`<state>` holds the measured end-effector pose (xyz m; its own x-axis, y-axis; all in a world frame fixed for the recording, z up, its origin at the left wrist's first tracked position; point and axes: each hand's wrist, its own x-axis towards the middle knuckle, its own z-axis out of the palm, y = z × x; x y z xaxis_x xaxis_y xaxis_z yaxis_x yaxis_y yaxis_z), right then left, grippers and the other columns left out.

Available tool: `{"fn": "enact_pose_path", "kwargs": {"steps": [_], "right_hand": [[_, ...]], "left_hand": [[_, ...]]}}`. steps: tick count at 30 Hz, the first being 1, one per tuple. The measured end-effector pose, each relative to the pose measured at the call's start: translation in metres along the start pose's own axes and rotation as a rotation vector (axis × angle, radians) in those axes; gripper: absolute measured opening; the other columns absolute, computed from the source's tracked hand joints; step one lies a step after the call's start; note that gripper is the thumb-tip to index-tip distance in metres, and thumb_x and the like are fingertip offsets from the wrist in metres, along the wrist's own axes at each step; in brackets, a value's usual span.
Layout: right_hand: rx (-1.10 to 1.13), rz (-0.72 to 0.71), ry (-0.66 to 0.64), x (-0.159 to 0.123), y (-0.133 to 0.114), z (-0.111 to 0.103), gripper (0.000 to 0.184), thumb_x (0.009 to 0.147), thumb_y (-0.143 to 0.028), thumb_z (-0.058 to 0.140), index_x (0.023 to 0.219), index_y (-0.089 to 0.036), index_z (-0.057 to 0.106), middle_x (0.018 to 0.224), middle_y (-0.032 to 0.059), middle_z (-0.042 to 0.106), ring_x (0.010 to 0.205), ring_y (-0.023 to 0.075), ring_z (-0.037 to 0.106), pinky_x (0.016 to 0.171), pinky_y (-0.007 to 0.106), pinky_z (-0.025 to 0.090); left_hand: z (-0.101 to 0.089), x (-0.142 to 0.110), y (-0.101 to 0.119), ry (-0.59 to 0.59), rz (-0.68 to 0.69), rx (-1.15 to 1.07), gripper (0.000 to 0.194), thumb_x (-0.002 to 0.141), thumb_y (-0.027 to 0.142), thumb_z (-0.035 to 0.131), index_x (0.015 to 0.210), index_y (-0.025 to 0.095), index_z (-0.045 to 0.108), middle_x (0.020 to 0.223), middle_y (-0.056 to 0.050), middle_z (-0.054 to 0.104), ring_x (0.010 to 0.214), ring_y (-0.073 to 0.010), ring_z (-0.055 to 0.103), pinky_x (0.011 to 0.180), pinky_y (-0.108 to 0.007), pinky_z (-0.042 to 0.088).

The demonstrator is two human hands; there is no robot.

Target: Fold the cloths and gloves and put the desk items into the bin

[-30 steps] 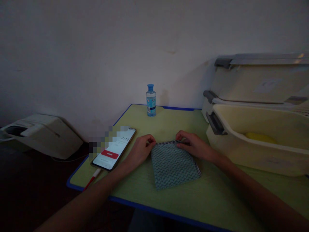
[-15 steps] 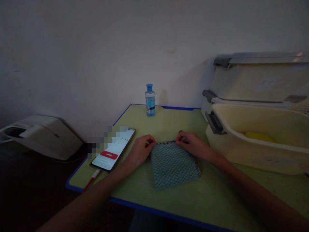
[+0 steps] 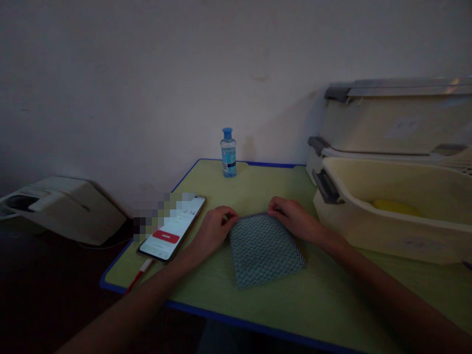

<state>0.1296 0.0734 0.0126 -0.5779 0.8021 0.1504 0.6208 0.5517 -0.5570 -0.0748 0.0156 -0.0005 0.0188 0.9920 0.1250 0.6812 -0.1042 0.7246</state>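
Observation:
A folded grey-blue textured cloth [image 3: 267,253] with a black-and-white checked edge lies on the table [image 3: 206,290] in front of me. At its far left corner, my left hand [image 3: 220,223] pinches the cloth between thumb and fingers. My right hand [image 3: 289,216] is closed on the far right corner, thumb against the fingertips. Between the two hands the checked far edge runs fairly straight. The cloth's near edge rests on the table, untouched.
Left of my left hand lies a phone [image 3: 171,233] with a red-and-white cable [image 3: 140,275] plugged in. A blue-capped bottle [image 3: 228,157] stands near the wall. On the right are an open cream bin [image 3: 387,241] holding something yellow [image 3: 396,206], and a lidded box [image 3: 398,123] behind it.
My right hand's fingers have closed in at the far right corner, and a dark bit that stuck up there no longer shows. My left hand stays at its corner.

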Motion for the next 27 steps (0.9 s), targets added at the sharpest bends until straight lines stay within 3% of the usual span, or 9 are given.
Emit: {"fn": "enact_pose_path", "kwargs": {"steps": [9,16,27], "right_hand": [[0.035,-0.003,-0.006,0.000,0.003,0.002,0.011,0.078,-0.015,0.050,0.077,-0.015,0.061,0.075,0.0040,0.063,0.069,0.0152,0.057,0.063,0.026,0.041],[0.078,-0.014,-0.117,-0.004,0.007,-0.001,0.013,0.075,-0.013,0.051,0.065,-0.017,0.060,0.063,0.0007,0.061,0.061,0.0141,0.057,0.059,0.025,0.041],[-0.135,0.067,-0.049,-0.001,-0.003,0.005,0.015,0.081,-0.013,0.045,0.069,-0.017,0.053,0.068,0.0029,0.058,0.061,0.0133,0.055,0.056,0.024,0.039]], "left_hand": [[0.002,0.003,-0.008,-0.016,0.049,-0.007,0.013,0.077,0.021,0.053,0.078,0.014,0.064,0.080,-0.006,0.065,0.077,-0.0167,0.059,0.071,-0.028,0.046],[0.003,0.001,-0.005,-0.043,0.054,0.047,0.010,0.073,0.019,0.053,0.069,0.015,0.061,0.073,-0.003,0.062,0.066,-0.0139,0.057,0.063,-0.026,0.044],[0.006,0.003,-0.004,-0.010,-0.011,0.024,0.011,0.075,0.018,0.051,0.071,0.015,0.060,0.068,-0.003,0.064,0.062,-0.0141,0.059,0.060,-0.025,0.043]]}}
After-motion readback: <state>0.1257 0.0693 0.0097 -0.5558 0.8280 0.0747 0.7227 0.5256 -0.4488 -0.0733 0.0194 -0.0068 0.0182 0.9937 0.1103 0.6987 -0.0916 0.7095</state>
